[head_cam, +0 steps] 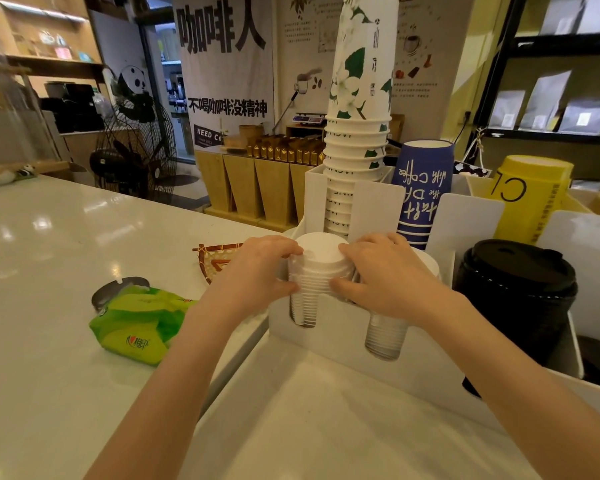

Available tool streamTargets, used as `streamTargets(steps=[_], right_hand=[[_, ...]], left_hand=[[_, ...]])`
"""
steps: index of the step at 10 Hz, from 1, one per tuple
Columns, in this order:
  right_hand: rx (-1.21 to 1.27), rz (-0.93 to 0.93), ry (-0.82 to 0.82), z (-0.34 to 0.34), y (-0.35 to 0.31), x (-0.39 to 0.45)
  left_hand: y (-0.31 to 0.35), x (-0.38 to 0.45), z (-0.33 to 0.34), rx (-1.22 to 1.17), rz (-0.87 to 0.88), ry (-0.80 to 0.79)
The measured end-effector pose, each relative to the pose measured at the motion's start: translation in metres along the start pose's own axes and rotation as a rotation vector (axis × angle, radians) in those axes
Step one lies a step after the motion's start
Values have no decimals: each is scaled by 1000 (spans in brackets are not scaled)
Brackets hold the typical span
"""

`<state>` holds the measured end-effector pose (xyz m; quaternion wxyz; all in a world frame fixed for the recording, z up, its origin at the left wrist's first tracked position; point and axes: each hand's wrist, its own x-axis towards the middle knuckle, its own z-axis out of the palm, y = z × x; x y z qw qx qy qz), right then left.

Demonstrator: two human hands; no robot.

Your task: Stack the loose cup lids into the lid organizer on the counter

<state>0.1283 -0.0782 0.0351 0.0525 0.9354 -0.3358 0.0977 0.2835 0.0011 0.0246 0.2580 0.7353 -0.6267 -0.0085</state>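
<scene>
Stack of white lids (321,268) upright, long axis vertical, in leftmost front slot of white organizer (336,327) on tabletop (66,244) | left hand (257,268) and right hand (385,275) clasp stack from either side, fingers curled over top rim | two clear-lid stacks, one black lid stack (516,282).

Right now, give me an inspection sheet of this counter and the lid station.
Surface: white counter, glossy, bare at left.
Job's things: white lid stack sits in the left front slot of the white organizer; clear lids in the next slot; black lid stack at right.
Clutter: green tissue pack; woven basket behind the left hand.
Hands: left hand and right hand grip the white stack from either side.
Cables: nothing seen.
Surroundings: floral cup tower, blue cups, yellow cups, floor fan.
</scene>
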Motion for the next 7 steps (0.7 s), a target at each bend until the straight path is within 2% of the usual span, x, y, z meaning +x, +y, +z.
streamTargets(steps=[5, 6, 7], right_hand=[[-147, -21, -24, 4, -2, 1], [-8, 9, -52, -5, -5, -11], [162, 27, 95, -17, -3, -33]], left_hand=[[-3, 3, 2, -3, -9, -2], [-3, 2, 1, -58, -25, -38], [1, 2, -3, -77, -48, -37]])
